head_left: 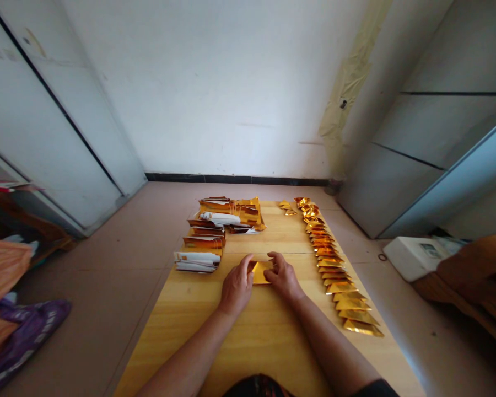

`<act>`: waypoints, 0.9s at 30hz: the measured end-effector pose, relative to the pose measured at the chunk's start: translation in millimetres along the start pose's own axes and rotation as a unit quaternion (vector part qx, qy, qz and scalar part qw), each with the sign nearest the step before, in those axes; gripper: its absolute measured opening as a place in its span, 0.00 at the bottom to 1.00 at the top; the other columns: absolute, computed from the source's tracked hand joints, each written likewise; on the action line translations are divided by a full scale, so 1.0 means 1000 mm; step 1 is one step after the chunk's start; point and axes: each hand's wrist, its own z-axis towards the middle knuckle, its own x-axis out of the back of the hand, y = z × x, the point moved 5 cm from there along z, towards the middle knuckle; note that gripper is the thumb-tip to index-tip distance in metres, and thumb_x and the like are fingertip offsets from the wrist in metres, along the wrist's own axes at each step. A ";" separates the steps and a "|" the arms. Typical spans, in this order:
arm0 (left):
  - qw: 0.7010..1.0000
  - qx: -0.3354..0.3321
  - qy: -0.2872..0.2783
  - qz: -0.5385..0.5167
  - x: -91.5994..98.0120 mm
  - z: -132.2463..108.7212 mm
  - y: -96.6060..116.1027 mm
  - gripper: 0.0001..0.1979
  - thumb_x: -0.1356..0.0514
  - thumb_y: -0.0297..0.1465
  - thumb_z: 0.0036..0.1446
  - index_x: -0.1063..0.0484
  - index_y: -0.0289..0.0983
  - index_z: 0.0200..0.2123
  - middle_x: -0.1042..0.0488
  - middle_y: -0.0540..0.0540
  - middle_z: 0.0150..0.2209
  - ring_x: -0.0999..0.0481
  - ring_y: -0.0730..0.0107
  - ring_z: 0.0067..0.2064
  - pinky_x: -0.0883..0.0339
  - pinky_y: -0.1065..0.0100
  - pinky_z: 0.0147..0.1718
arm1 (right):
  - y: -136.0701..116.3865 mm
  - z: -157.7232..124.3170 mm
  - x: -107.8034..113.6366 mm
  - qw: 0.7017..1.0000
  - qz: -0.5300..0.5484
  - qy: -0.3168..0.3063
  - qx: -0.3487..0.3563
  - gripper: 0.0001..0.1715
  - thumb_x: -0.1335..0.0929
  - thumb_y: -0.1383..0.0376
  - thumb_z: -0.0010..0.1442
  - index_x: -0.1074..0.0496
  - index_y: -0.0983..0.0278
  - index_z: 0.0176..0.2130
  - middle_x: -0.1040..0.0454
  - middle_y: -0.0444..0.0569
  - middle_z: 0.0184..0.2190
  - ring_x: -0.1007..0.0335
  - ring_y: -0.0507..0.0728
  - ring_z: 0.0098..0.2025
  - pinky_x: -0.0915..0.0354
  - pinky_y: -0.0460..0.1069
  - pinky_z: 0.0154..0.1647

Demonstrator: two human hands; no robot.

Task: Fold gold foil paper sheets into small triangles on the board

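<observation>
Now we're watching a gold foil piece (260, 272) lying on the wooden table (248, 342), its long axis apparently left to right, between the left hand (236, 285) and right hand (284, 277). Both curl against it; we can't tell if either pinches it.
</observation>
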 end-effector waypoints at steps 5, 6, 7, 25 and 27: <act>0.998 -0.014 0.000 0.060 0.002 0.002 0.004 0.19 0.49 0.22 0.57 0.40 0.36 0.53 0.27 0.42 0.46 0.28 0.63 0.48 0.34 0.63 0.48 | -0.006 0.004 0.000 0.997 -0.067 0.022 0.042 0.21 0.36 0.68 0.47 0.33 0.65 0.43 0.29 0.46 0.31 0.35 0.52 0.30 0.37 0.46 0.33; 0.997 -0.011 -0.007 0.070 0.002 0.003 0.004 0.20 0.49 0.22 0.57 0.40 0.36 0.53 0.27 0.42 0.46 0.28 0.63 0.48 0.34 0.63 0.48 | -0.008 0.004 0.000 0.996 -0.075 0.028 0.049 0.20 0.36 0.69 0.47 0.33 0.65 0.43 0.29 0.47 0.32 0.34 0.52 0.31 0.37 0.46 0.34; 0.997 -0.005 -0.014 0.078 0.002 0.005 0.005 0.20 0.49 0.22 0.57 0.41 0.36 0.54 0.27 0.41 0.46 0.28 0.63 0.47 0.33 0.64 0.47 | -0.009 0.004 -0.001 0.995 -0.081 0.033 0.055 0.20 0.37 0.70 0.47 0.33 0.64 0.43 0.29 0.48 0.34 0.34 0.53 0.32 0.37 0.46 0.35; 0.985 0.072 -0.086 0.130 0.010 0.015 0.001 0.07 0.44 0.33 0.57 0.31 0.39 0.39 0.41 0.43 0.58 0.25 0.68 0.40 0.33 0.70 0.33 | -0.014 0.001 -0.002 0.983 -0.122 0.103 0.089 0.08 0.40 0.74 0.45 0.41 0.62 0.24 0.40 0.42 0.25 0.42 0.50 0.26 0.44 0.44 0.29; 0.984 0.071 -0.087 0.137 0.010 0.015 0.001 0.08 0.45 0.34 0.57 0.30 0.39 0.38 0.40 0.44 0.58 0.25 0.68 0.40 0.33 0.70 0.33 | -0.013 0.003 -0.002 0.984 -0.129 0.101 0.075 0.08 0.39 0.74 0.45 0.41 0.62 0.24 0.40 0.42 0.24 0.42 0.50 0.25 0.45 0.44 0.28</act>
